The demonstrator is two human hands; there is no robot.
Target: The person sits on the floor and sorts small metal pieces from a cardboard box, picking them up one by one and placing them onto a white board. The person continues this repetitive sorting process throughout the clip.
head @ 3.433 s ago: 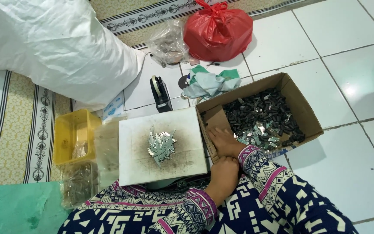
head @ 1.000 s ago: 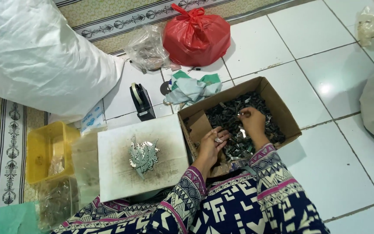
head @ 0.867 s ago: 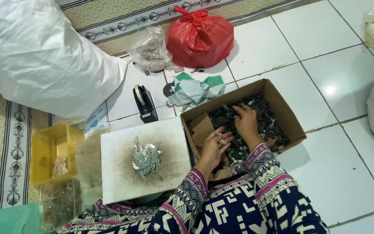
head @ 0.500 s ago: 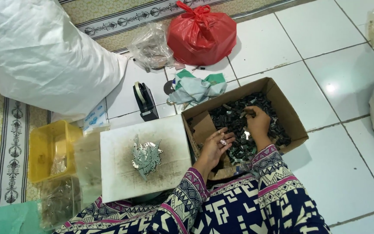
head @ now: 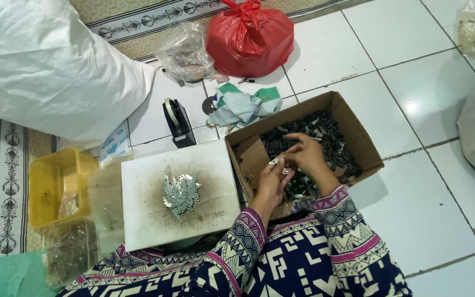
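Both hands are inside an open cardboard box [head: 358, 132] filled with several small dark and silvery metal parts [head: 325, 135]. My left hand [head: 273, 179] pinches a small silvery metal piece [head: 276, 161] near the box's left side. My right hand [head: 306, 157] is right beside it, fingers curled on small parts at the same spot. To the left of the box lies a white board [head: 144, 220], smudged dark in the middle, with a small heap of silvery metal pieces [head: 181, 191] on it.
A yellow plastic tub [head: 48, 190] and clear plastic bags sit left of the board. A black tape dispenser [head: 178, 122], a crumpled green-white cloth [head: 243, 104], a tied red plastic bag [head: 248, 38], and a big white sack [head: 45, 66] lie behind. White floor tiles [head: 430, 220] stretch right.
My right hand has moved from deeper in the box towards my left hand. Both hands now meet near the box's left side around a small metal piece.
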